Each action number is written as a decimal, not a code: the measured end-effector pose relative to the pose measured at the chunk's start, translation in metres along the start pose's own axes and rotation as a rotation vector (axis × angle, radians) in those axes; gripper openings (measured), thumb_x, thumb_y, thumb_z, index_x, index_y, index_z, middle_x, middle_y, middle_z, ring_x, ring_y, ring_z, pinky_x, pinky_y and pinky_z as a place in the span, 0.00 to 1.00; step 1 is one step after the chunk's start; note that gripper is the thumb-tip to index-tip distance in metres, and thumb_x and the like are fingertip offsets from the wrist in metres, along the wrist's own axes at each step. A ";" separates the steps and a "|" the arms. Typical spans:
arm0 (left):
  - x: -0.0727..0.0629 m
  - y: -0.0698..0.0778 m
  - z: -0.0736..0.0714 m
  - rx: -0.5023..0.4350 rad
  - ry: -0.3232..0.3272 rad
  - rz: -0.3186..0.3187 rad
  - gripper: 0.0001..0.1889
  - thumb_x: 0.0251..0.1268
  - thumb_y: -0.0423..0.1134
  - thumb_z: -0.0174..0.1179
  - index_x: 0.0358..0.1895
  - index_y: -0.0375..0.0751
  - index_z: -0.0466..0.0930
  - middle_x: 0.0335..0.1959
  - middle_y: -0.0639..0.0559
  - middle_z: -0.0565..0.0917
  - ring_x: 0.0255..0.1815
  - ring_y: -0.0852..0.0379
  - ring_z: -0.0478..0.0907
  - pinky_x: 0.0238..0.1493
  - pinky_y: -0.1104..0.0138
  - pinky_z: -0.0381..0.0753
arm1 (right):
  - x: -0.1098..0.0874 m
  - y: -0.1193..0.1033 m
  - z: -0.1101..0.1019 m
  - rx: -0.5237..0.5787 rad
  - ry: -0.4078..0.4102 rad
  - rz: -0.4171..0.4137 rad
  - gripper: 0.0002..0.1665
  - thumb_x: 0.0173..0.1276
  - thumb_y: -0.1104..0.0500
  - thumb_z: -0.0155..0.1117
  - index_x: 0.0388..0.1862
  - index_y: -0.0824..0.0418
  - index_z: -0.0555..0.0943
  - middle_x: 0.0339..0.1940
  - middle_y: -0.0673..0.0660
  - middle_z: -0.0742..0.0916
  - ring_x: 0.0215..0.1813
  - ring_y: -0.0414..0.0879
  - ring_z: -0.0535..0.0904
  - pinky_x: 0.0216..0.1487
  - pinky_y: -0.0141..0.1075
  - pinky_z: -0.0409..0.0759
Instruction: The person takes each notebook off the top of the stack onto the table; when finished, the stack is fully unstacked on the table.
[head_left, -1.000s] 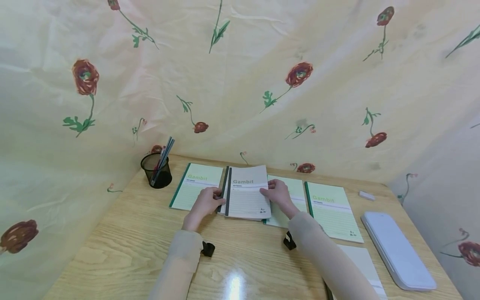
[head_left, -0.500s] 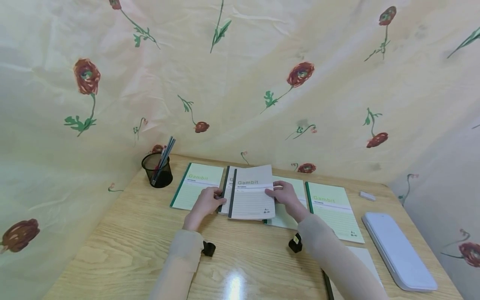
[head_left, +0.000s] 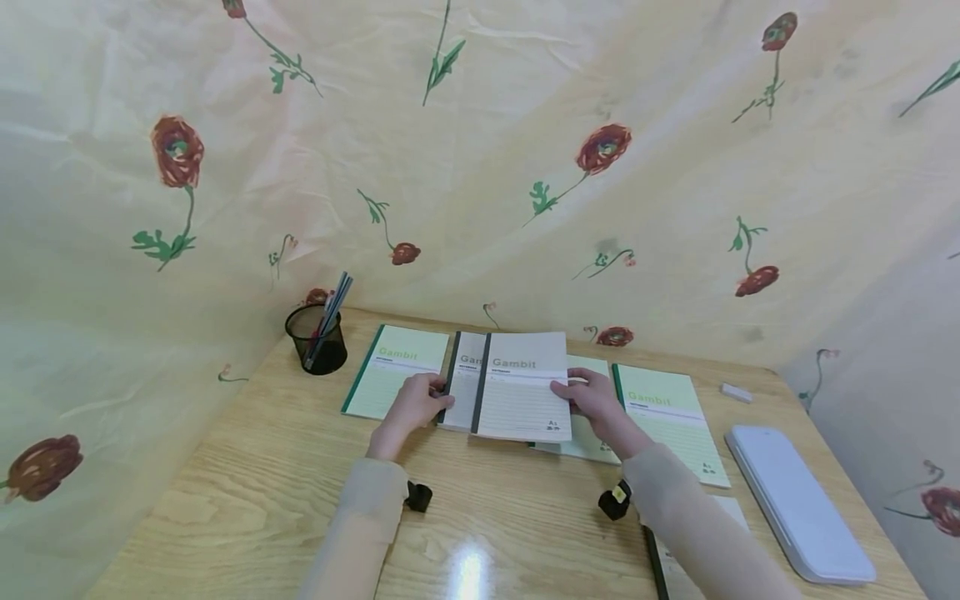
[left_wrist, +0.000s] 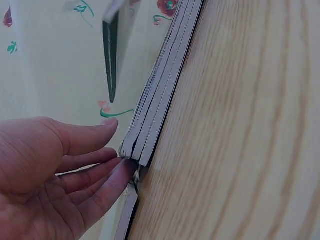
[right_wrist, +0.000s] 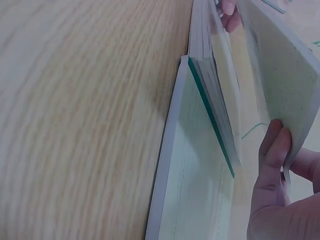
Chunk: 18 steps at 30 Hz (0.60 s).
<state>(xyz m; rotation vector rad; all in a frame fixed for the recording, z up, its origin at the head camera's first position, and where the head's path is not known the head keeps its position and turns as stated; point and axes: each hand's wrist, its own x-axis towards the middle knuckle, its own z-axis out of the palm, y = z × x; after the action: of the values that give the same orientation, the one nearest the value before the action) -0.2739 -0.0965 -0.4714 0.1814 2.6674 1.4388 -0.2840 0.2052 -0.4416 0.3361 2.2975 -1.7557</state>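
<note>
My right hand [head_left: 596, 400] pinches the right edge of a grey notebook [head_left: 522, 404] with a dark spine and "Gambit" on its cover. In the right wrist view that notebook [right_wrist: 287, 75] is tilted up, apart from the stack [right_wrist: 200, 32] of notebooks below. At the stack's left edge is my left hand [head_left: 415, 404], beside the dark spine of another grey notebook [head_left: 461, 387]. The left wrist view has its fingers [left_wrist: 102, 197] touching the stack's corner [left_wrist: 142, 135], fairly straight, with the thumb held off.
Green-spined notebooks lie to the left [head_left: 393, 379], partly under the raised one [head_left: 588, 446], and to the right [head_left: 660, 421]. Another grey notebook [head_left: 731, 508] lies under the right forearm. A mesh pen cup [head_left: 327, 357], a small eraser-like block [head_left: 736, 392] and a pale case [head_left: 798, 504] stand around.
My right hand has drawn the top grey notebook rightward off the stack, uncovering more of the grey notebook below. The left hand has stayed at the stack's left edge.
</note>
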 end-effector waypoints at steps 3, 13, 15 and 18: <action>0.000 -0.001 0.000 -0.001 -0.002 0.004 0.18 0.68 0.33 0.64 0.58 0.29 0.79 0.43 0.43 0.84 0.42 0.51 0.79 0.40 0.62 0.81 | -0.006 0.001 -0.005 0.003 -0.004 -0.008 0.35 0.71 0.58 0.66 0.71 0.71 0.65 0.50 0.63 0.85 0.39 0.44 0.83 0.39 0.35 0.80; 0.000 0.001 0.000 0.007 -0.003 0.013 0.15 0.68 0.33 0.64 0.55 0.30 0.81 0.42 0.43 0.84 0.41 0.52 0.79 0.40 0.61 0.81 | -0.026 0.010 -0.023 0.014 -0.013 -0.030 0.40 0.71 0.59 0.66 0.72 0.75 0.60 0.48 0.62 0.85 0.37 0.42 0.81 0.38 0.35 0.80; 0.001 0.000 0.000 0.007 -0.001 0.015 0.15 0.68 0.33 0.64 0.54 0.30 0.81 0.41 0.43 0.84 0.40 0.52 0.79 0.40 0.61 0.81 | -0.030 0.011 -0.026 0.030 -0.023 -0.031 0.40 0.71 0.59 0.66 0.72 0.75 0.59 0.46 0.61 0.85 0.37 0.42 0.81 0.38 0.35 0.80; 0.001 -0.001 0.000 0.004 0.001 0.015 0.15 0.68 0.33 0.64 0.54 0.30 0.81 0.41 0.44 0.84 0.40 0.52 0.79 0.39 0.62 0.81 | -0.036 0.011 -0.029 0.048 -0.033 -0.025 0.39 0.72 0.59 0.66 0.72 0.75 0.59 0.42 0.56 0.86 0.37 0.41 0.81 0.38 0.34 0.80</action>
<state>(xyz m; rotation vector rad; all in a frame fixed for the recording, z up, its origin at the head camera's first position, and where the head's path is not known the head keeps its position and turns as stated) -0.2754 -0.0970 -0.4724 0.2015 2.6757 1.4381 -0.2479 0.2346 -0.4330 0.2858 2.2498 -1.8171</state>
